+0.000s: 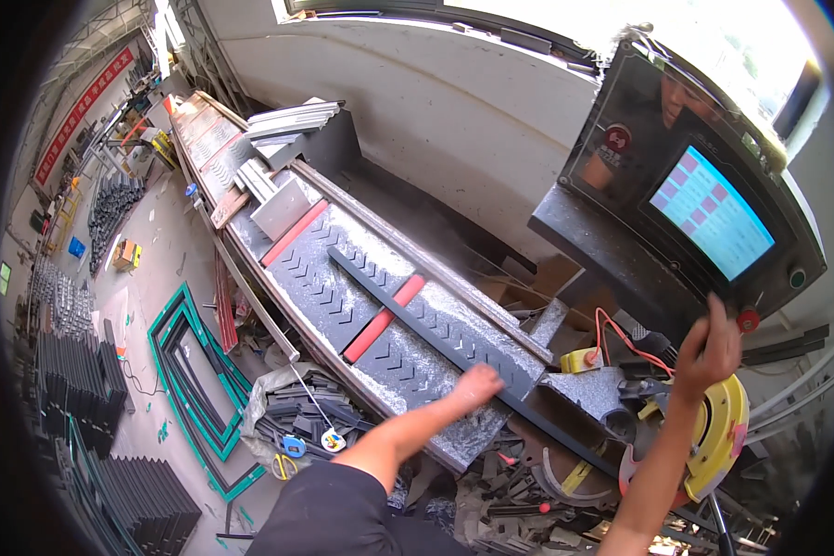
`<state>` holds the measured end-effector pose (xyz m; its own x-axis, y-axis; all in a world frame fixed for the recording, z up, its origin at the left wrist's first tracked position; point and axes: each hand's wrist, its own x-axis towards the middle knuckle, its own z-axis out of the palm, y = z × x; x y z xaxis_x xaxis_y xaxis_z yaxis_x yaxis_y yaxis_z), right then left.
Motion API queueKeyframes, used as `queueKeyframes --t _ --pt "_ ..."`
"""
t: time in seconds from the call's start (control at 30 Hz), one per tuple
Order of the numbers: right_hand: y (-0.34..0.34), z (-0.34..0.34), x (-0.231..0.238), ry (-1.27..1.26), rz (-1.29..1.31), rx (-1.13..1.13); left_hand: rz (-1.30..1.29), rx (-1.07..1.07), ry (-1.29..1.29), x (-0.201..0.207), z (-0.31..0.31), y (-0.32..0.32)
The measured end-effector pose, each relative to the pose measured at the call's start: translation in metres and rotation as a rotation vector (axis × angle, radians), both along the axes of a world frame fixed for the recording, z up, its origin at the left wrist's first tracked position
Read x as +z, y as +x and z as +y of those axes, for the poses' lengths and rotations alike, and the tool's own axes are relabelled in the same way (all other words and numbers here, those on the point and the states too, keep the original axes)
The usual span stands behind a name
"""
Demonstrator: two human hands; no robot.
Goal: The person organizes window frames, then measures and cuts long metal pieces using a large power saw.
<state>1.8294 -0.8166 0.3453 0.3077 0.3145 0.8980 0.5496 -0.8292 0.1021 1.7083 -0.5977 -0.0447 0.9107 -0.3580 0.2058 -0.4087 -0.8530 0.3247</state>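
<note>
A long black metal bar (pixel 426 335) lies lengthwise along the grey work table (pixel 310 273), across a red strip (pixel 385 320). My left hand (pixel 477 382) is closed on the bar near the table's right end. From there the bar runs on toward the yellow-guarded cutting saw (pixel 721 435). My right hand (pixel 709 347) is raised in front of the saw, holding nothing, with a finger stretched up toward the control panel (pixel 612 199). Close to those fingers is a red knob (pixel 748 321) at the panel's lower edge. The panel's screen (pixel 712 213) is lit.
Pale metal profiles (pixel 296 120) are stacked at the table's far end. On the floor to the left lie green-edged frames (pixel 181 371) and stacked dark profiles (pixel 148 500). Offcuts fill a sack (pixel 292 412), with tape measures (pixel 332 439) on it. An orange cable (pixel 625 343) loops near the saw.
</note>
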Motion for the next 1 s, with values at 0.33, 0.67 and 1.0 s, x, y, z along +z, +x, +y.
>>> queueKeyframes --t 0.33,0.67,1.0 --pt "-0.201 0.052 -0.275 0.229 0.890 0.136 -0.052 0.071 -0.104 -0.009 0.025 0.013" --pt "-0.217 -0.030 -0.387 1.383 1.634 -0.233 0.014 0.045 -0.073 -0.005 0.054 0.045" --pt "-0.119 -0.049 -0.408 1.883 1.468 -0.355 0.017 -0.054 -0.001 -0.010 0.073 0.066"
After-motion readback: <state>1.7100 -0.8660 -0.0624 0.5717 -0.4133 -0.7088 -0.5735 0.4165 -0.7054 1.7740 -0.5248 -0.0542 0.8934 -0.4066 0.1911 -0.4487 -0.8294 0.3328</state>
